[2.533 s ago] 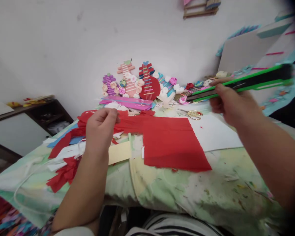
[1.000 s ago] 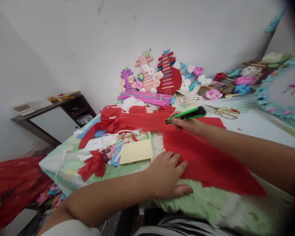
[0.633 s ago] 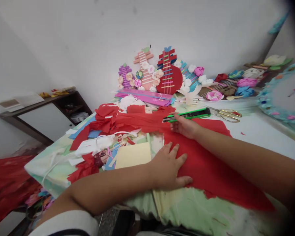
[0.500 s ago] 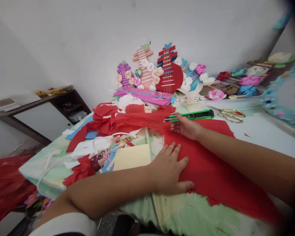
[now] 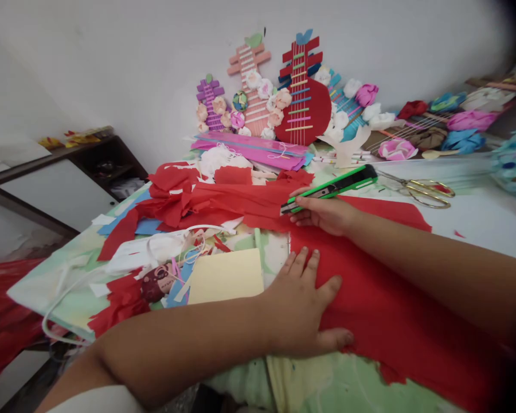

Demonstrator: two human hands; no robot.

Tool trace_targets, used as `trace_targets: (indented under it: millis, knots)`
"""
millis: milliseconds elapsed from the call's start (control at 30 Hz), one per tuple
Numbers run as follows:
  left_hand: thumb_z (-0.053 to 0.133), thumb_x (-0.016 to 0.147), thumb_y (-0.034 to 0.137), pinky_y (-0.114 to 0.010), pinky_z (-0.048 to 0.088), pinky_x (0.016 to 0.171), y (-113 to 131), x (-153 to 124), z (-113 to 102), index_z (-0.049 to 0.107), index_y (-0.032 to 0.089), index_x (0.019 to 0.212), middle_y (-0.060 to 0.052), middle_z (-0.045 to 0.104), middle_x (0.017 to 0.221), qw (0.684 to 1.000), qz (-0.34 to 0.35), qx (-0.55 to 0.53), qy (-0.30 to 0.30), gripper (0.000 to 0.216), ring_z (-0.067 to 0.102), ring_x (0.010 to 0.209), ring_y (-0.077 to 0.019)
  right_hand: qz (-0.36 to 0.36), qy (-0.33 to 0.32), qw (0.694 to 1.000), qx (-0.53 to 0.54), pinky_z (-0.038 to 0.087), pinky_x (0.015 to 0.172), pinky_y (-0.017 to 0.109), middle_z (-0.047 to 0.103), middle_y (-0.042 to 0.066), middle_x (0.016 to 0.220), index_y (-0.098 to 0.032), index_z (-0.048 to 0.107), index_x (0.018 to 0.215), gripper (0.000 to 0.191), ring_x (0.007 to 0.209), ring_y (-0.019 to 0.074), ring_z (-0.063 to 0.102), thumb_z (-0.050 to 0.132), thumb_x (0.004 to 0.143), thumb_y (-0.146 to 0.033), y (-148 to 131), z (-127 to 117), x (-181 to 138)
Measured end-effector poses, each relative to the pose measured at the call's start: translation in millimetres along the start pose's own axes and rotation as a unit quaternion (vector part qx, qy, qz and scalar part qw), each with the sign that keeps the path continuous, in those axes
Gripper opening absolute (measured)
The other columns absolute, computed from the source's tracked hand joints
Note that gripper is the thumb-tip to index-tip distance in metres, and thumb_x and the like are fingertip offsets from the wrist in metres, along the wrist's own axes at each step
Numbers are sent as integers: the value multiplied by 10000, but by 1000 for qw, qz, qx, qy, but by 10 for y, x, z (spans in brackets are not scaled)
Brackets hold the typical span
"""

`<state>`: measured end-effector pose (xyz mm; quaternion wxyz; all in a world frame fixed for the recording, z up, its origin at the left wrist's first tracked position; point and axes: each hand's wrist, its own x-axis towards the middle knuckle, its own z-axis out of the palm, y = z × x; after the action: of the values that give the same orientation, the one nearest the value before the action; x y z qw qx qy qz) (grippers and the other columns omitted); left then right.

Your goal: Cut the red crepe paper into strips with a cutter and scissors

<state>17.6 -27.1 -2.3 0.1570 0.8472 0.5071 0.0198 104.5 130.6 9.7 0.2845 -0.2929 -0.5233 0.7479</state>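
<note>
My left hand point(image 5: 303, 304) lies flat with fingers spread on the near left edge of a big red crepe paper sheet point(image 5: 391, 310), pressing it onto the table. My right hand point(image 5: 327, 213) is closed round a green and black utility knife point(image 5: 333, 186), its tip down at the far left corner of the sheet, where the paper bunches into crumpled red strips point(image 5: 206, 203).
A pale yellow card point(image 5: 227, 275) lies left of my left hand among red, white and blue scraps. Gold-handled scissors point(image 5: 421, 189) lie beyond the knife. Paper guitars point(image 5: 303, 97) and paper flowers line the wall. The green patterned tablecloth point(image 5: 344, 390) drops off at the near edge.
The right hand brought the knife down from the air to the paper's far corner. The left hand let go of the crumpled strips and flattened onto the sheet. The view moved closer.
</note>
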Motion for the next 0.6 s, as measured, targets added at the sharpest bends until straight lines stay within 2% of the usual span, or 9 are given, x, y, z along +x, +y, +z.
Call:
trace_targets:
  millis: [133,400,600]
  knots:
    - [359,776,645,-580,118,1002,7,-5,6,269,178,1371,-235,80,1434,1000,-6,-1,-8,762,8,1288,-429,-7,-12,1000,15,477,594,225,675,-5,737,-217,524,869,73,595,99,601,497,801,-224,68,23,53]
    - [334,763,672,-566,132,1000,-28,-16,-4,276,179,1368,-262,91,1418,1000,4,-4,5,783,25,1281,-438,-13,11,1000,12,500,554,241,650,13,699,-200,507,876,88,558,105,590,466,819,-253,45,-71,88]
    - [335,760,676,-564,135,1000,-19,-22,2,283,176,1367,-271,101,1413,1000,12,1,11,788,6,1280,-436,-45,7,998,-35,449,391,210,530,-20,537,-198,542,814,152,437,83,466,510,800,-346,-55,-8,66]
